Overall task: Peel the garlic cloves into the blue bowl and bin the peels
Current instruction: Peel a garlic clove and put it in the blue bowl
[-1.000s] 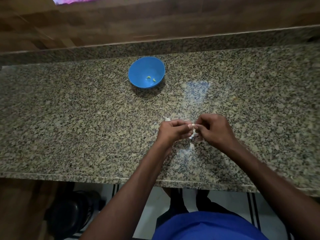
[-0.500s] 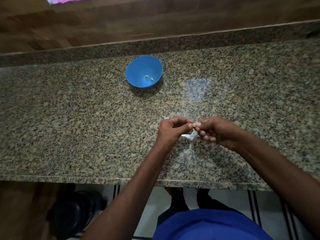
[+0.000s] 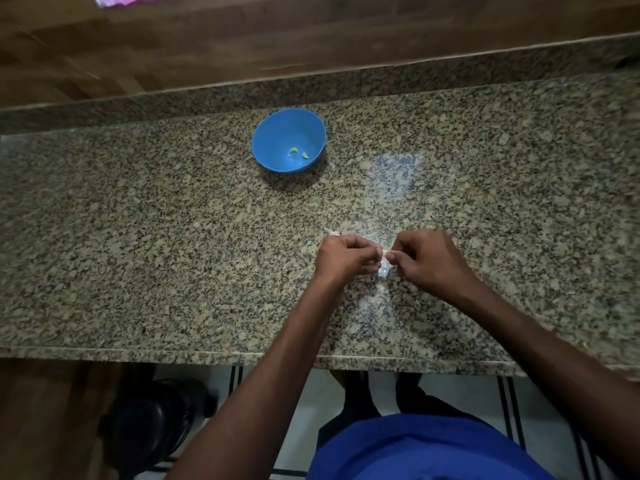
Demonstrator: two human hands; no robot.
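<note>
Head view: both hands met over the speckled granite bench (image 3: pixel 138 237), pinching one garlic clove (image 3: pixel 385 252) between them.

The left hand (image 3: pixel 344 258) and right hand (image 3: pixel 429 259) were curled, their fingers (image 3: pixel 372 250) gripping the small pale clove from either side, held just above the bench near its front edge. Pale scraps of peel (image 3: pixel 385 271) lay on the stone directly beneath the hands, and another bit (image 3: pixel 330 232) showed just behind the left hand. The blue bowl (image 3: pixel 277 133) stood well apart, toward the back of the bench, to the left of the hands, holding two peeled cloves (image 3: pixel 299 153). Bare stone ran between the hands and the bowl and out to both sides; a raised granite ledge (image 3: pixel 450 81) bounded the back.
</note>
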